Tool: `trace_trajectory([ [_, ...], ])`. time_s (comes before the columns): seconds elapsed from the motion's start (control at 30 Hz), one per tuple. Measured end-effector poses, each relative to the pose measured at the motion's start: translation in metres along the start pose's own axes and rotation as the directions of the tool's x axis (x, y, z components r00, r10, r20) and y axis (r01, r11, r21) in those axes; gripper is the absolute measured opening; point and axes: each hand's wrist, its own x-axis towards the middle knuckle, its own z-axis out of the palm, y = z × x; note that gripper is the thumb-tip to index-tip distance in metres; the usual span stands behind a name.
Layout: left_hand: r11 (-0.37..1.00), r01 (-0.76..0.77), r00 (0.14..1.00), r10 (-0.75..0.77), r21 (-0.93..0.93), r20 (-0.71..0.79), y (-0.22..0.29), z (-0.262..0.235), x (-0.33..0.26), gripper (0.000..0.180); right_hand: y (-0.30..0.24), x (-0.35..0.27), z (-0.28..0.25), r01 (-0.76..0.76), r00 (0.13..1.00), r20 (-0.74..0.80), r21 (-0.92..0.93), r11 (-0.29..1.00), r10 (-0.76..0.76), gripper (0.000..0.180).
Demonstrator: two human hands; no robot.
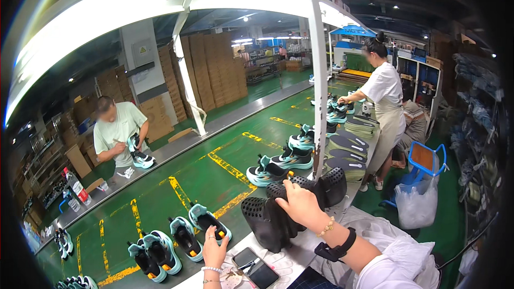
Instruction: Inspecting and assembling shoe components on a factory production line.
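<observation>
My left hand (213, 249) is at the near end of a mint-and-black sneaker (202, 215), its fingers apart against the shoe's edge. More sneakers of the same kind, including a pair (155, 251) and a single one (186, 238), stand in a row to its left. My right hand (301, 203) reaches over black perforated foam-like pieces (266, 222), fingers spread and touching or just above them. Its fingertips are close to an orange bit beside a sneaker (266, 172). Whether the right fingers press on anything is hard to see.
A phone (255, 267) lies on the white near ledge. Green insoles (347, 150) are stacked beyond a white post (317, 75). One person (122, 134) handles a sneaker across the green belt (187, 182); another (383, 91) works at right. A bottle (77, 186) stands far left.
</observation>
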Motion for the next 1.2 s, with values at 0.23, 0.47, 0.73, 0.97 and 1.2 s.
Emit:
trace_trajectory([
  [0.23,0.948,0.029,1.0,-0.029,0.317,-0.004,-0.017,-0.005,-0.001,0.019,0.011,0.002,-0.008,-0.145,0.966,0.227,0.064,0.987,0.127,0.056],
  [0.47,0.992,0.121,0.959,-0.125,-0.034,-0.254,-0.019,-0.003,-0.029,0.032,-0.063,0.016,-0.051,0.156,0.987,-0.065,0.581,0.799,-0.145,0.049],
  [0.73,0.932,0.097,0.958,-0.183,-0.349,-0.223,-0.042,0.017,-0.029,0.035,-0.148,0.041,0.088,0.323,0.836,0.325,0.358,0.876,-0.441,0.033],
  [0.97,0.963,0.145,0.945,-0.202,-0.226,-0.255,-0.044,0.013,-0.035,0.032,-0.201,0.048,0.158,0.503,0.775,0.419,0.044,0.863,-0.473,0.011],
  [1.2,0.948,0.182,0.935,-0.249,-0.262,-0.251,-0.05,0.017,-0.039,0.037,-0.224,0.026,0.22,0.231,0.884,0.413,0.023,0.973,-0.219,0.016],
])
